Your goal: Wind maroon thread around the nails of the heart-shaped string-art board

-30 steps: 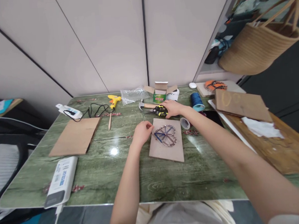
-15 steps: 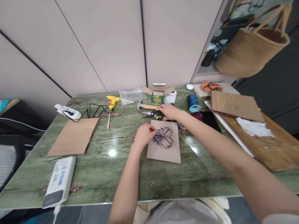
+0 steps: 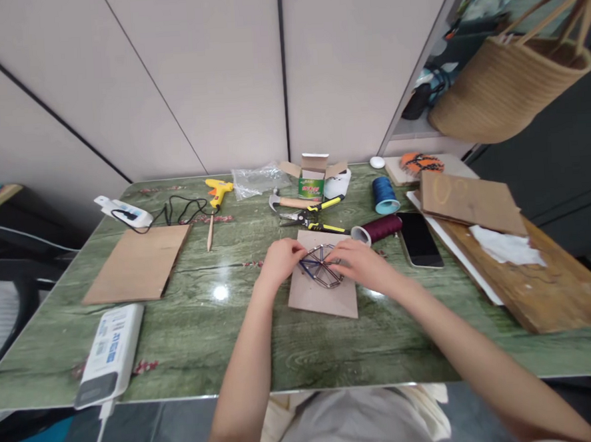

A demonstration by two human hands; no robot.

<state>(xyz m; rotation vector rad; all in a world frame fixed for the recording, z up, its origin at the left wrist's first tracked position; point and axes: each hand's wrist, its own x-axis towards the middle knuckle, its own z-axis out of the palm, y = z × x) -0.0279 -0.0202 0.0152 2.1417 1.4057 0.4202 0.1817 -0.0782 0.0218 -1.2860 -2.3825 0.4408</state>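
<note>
A small cardboard square (image 3: 325,304) lies before me, bearing a wheel-like ring of nails with dark spokes (image 3: 321,276), some of them bluish. At the ring's upper left edge, my left hand (image 3: 280,260) pinches with thumb and fingertips; whatever sits between them is too small to make out. From the right, my right hand (image 3: 362,262) bends its fingers over the ring, index and thumb tips close together near its middle and right side. Any thin thread between those tips cannot be seen. Just behind the square lie yellow-and-black pliers (image 3: 326,227).
Behind are a hammer (image 3: 294,202) and a green box (image 3: 311,186). A maroon thread spool (image 3: 383,229), blue spool (image 3: 384,194) and phone (image 3: 421,240) lie right, beside wooden boards (image 3: 555,292). Left are a glue gun (image 3: 218,191), cardboard sheet (image 3: 138,264) and power bank (image 3: 113,345).
My right hand has come back from over the pliers and hammer handle to the nail ring, uncovering the pliers, maroon spool and phone. My left hand stays at the ring's left edge.
</note>
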